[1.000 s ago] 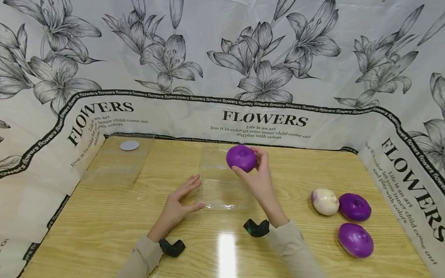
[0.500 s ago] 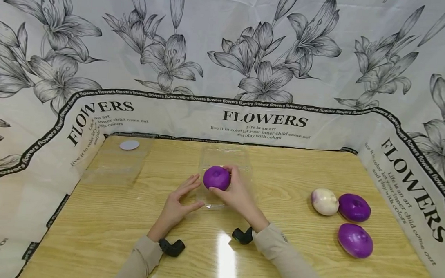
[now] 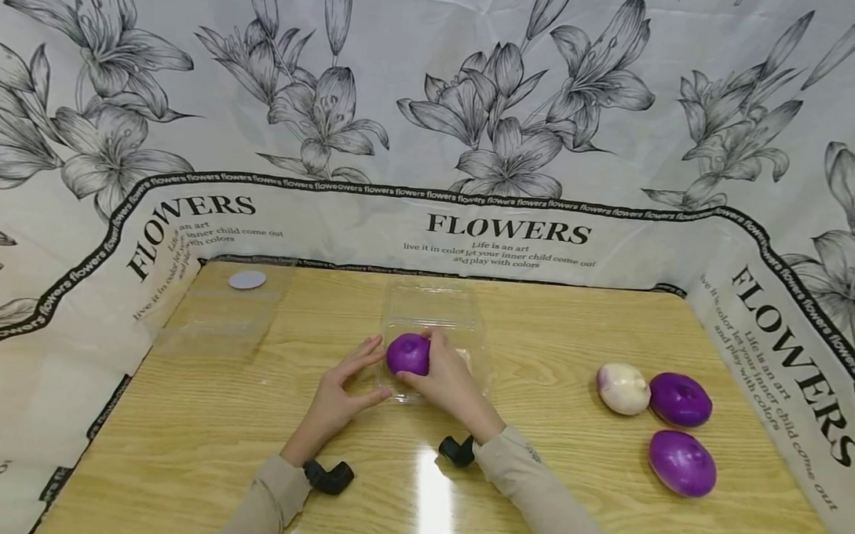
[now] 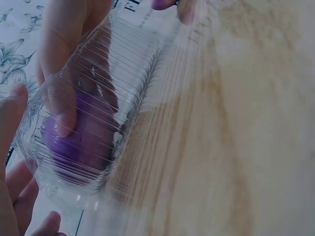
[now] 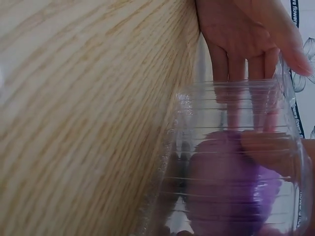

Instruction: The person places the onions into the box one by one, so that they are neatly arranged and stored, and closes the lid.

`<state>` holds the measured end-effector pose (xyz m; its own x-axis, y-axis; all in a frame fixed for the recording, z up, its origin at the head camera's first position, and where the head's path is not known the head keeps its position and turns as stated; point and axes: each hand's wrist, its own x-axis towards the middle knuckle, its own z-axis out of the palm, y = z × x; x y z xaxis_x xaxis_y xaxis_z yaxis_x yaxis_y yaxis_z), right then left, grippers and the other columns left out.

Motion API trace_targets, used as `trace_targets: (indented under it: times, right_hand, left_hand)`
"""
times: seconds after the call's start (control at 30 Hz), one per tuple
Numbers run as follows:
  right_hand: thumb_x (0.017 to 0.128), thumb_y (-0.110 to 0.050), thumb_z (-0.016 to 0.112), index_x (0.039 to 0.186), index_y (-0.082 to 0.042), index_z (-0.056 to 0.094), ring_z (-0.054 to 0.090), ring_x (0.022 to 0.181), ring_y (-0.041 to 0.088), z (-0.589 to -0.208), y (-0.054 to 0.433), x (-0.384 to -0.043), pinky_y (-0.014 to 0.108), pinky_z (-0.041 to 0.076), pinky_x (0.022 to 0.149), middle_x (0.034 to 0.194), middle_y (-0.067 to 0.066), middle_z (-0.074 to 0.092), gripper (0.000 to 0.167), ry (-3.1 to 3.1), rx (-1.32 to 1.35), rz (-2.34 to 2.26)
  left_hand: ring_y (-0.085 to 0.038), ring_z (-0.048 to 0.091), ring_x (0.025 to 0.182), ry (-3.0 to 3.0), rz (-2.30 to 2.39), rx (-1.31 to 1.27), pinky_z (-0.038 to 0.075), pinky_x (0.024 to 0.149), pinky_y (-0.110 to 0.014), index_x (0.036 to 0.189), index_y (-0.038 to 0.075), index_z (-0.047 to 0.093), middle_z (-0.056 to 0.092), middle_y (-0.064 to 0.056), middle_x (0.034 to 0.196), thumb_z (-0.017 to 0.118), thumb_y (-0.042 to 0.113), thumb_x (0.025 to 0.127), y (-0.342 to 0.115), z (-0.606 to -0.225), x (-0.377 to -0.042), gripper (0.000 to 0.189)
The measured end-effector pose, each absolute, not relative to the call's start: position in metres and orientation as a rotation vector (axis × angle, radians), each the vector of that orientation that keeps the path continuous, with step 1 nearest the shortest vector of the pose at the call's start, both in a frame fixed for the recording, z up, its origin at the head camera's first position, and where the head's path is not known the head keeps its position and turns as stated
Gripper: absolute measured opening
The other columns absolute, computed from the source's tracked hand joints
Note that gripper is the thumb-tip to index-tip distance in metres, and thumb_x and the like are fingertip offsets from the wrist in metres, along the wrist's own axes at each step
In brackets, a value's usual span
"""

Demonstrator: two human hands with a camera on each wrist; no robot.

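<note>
Flower-printed cloth (image 3: 417, 157) around wooden table (image 3: 181, 439)

the held vegetable (image 3: 408, 353) is of purple colour. the pale vegetable (image 3: 623, 388) is cream with a purplish patch. the box (image 4: 135, 54) is colourless with ribbed lines, the table (image 3: 559, 334) has yellowish wood grain, and the white cloth (image 3: 403, 160) carries grey flowers.

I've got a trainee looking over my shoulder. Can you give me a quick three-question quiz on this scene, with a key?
1. Which hand holds the purple bulb in the clear container?
2. True or false: the whitish bulb lies to the right of the container.
3. How many other purple bulbs lie on the table?

Key:
1. The right hand.
2. True.
3. Two.
</note>
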<state>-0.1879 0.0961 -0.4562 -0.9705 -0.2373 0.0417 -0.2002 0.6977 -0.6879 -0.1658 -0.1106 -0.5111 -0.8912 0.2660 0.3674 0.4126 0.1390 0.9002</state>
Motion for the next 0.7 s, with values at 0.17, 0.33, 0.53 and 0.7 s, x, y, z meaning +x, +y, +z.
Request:
trace_targets:
  times: [0.17, 0.33, 0.53, 0.7]
  right_hand:
    - [0.081, -0.03, 0.083, 0.135, -0.003, 0.04, 0.06, 0.114, 0.041, -0.457, 0.097, -0.188, 0.055, 0.052, 0.095, 0.128, 0.025, 0.056, 0.074, 2.85, -0.366, -1.113]
    - [0.081, -0.031, 0.083, 0.134, -0.003, 0.04, 0.06, 0.113, 0.042, -0.454, 0.097, -0.188, 0.055, 0.053, 0.094, 0.128, 0.026, 0.056, 0.074, 2.842, -0.382, -1.1]
    - [0.08, -0.033, 0.084, 0.136, -0.002, 0.041, 0.058, 0.115, 0.042, -0.447, 0.098, -0.187, 0.056, 0.051, 0.096, 0.129, 0.025, 0.056, 0.077, 2.819, -0.338, -1.094]
    - [0.08, -0.036, 0.084, 0.139, -0.004, 0.041, 0.057, 0.118, 0.042, -0.438, 0.101, -0.185, 0.058, 0.05, 0.097, 0.135, 0.022, 0.053, 0.08, 2.812, -0.299, -1.074]
  left_hand:
    - [-0.039, 0.028, 0.145, -2.272, -1.862, -0.699, 0.022, 0.121, -0.044, 0.132, -0.006, 0.058, 0.041, -0.019, 0.152, 0.08, 0.002, 0.082, -0.11, -0.494, -0.159, 0.056]
    - [-0.042, 0.029, 0.144, -2.263, -1.856, -0.699, 0.023, 0.121, -0.039, 0.131, -0.007, 0.058, 0.042, -0.021, 0.151, 0.079, 0.0, 0.081, -0.11, -0.491, -0.157, 0.055]
    - [-0.042, 0.028, 0.144, -2.265, -1.854, -0.696, 0.022, 0.12, -0.048, 0.132, -0.007, 0.058, 0.041, -0.021, 0.152, 0.08, 0.001, 0.081, -0.11, -0.491, -0.157, 0.056]
    - [-0.041, 0.028, 0.144, -2.273, -1.851, -0.695, 0.022, 0.118, -0.057, 0.132, -0.006, 0.059, 0.042, -0.02, 0.152, 0.08, 0.002, 0.081, -0.109, -0.489, -0.156, 0.055]
